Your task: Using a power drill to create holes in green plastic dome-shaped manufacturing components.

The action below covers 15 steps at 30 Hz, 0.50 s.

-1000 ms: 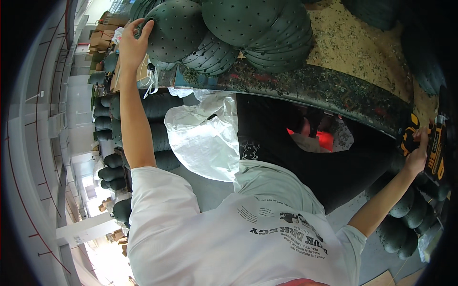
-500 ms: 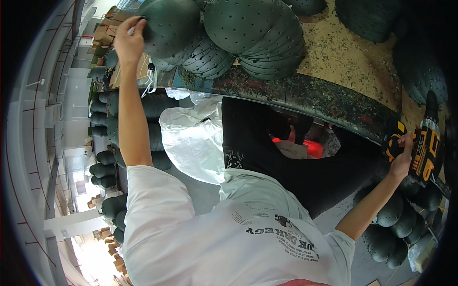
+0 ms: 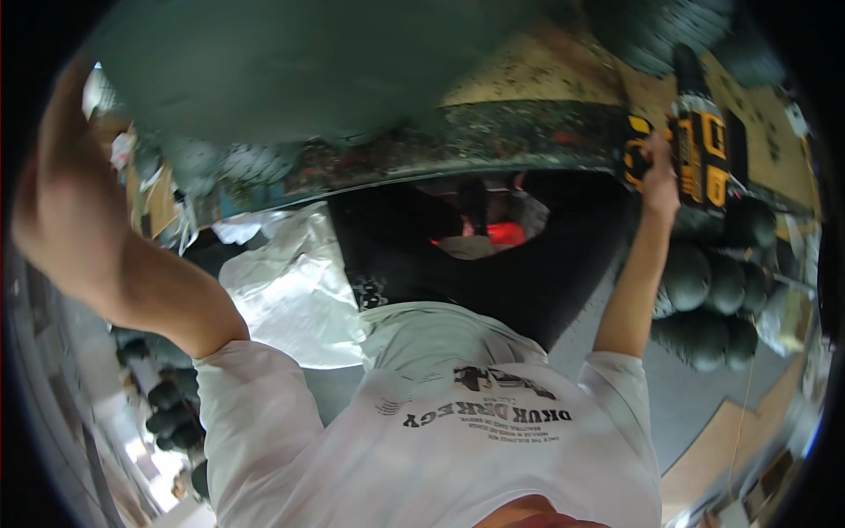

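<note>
A large dark green dome-shaped shell [image 3: 290,70] looms close at the upper left, blurred by motion. My left hand [image 3: 77,114] is at its left edge and moves with it; the fingers are smeared and partly hidden. Out to the right, my right hand [image 3: 656,172] grips a yellow and black cordless drill [image 3: 701,158]. The drill's dark nose points away from me, toward a stack of green shells [image 3: 660,31] on the worktable [image 3: 546,70].
The table's front edge [image 3: 458,136] is littered with dark flecks. More dark green shells [image 3: 704,282] are piled at the right, and others [image 3: 238,163] sit under the lifted one. A whitish plastic sheet [image 3: 290,290] hangs beside my legs. Cardboard [image 3: 717,440] lies at lower right.
My left hand has brought the green shell up off the stack and nearer to me. The view has shifted, and the drill stays in my right hand.
</note>
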### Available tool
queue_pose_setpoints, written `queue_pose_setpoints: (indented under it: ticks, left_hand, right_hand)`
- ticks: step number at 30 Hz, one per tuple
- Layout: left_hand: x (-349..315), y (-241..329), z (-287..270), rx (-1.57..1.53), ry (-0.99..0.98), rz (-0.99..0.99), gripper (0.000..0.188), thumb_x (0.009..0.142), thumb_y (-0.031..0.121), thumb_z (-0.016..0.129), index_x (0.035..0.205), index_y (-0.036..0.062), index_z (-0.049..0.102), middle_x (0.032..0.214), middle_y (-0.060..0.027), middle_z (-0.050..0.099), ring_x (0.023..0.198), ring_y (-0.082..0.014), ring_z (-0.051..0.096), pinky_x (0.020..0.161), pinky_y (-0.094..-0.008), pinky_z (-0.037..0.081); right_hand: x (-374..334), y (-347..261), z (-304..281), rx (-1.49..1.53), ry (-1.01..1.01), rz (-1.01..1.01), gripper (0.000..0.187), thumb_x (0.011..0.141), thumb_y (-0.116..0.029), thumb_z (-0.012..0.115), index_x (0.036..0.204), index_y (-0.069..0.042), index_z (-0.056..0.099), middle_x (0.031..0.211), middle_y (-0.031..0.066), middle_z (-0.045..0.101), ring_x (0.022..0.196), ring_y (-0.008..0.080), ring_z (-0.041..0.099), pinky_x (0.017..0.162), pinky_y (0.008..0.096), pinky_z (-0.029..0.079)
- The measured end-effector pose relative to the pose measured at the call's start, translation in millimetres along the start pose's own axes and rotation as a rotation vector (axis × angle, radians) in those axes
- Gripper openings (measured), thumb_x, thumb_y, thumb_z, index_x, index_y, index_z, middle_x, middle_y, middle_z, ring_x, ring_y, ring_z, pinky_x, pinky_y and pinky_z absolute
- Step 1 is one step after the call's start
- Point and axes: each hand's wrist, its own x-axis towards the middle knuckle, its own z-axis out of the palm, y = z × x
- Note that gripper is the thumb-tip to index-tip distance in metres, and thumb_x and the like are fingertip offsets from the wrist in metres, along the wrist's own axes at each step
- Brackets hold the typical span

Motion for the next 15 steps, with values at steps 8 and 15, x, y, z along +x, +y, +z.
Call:
queue_pose_setpoints:
  ticks: [8, 15]
  left_hand:
    - [78, 199, 169, -1.145, -0.391, -0.274, 0.022, 0.097, 0.014, 0.063, 0.109, -0.0022, 0.054, 0.097, -0.0189, 0.062, 0.089, -0.0265, 0.062, 0.082, -0.0384, 0.049]
    - [81, 219, 221, -1.089, -0.381, -0.106, 0.023, 0.097, 0.015, 0.062, 0.109, -0.0028, 0.055, 0.105, -0.0231, 0.063, 0.1, -0.039, 0.062, 0.087, -0.0439, 0.048]
  right_hand:
    - [-7, 3, -8, -0.255, 0.0, -0.321, 0.024, 0.094, -0.013, 0.059, 0.072, -0.006, 0.056, 0.068, 0.0001, 0.055, 0.065, 0.0122, 0.054, 0.063, 0.0301, 0.042]
    - [-3, -12, 0, -0.146, -0.025, -0.171, 0.038, 0.097, -0.005, 0.053, 0.134, 0.003, 0.053, 0.074, -0.001, 0.053, 0.069, 0.0074, 0.049, 0.068, 0.0247, 0.044]
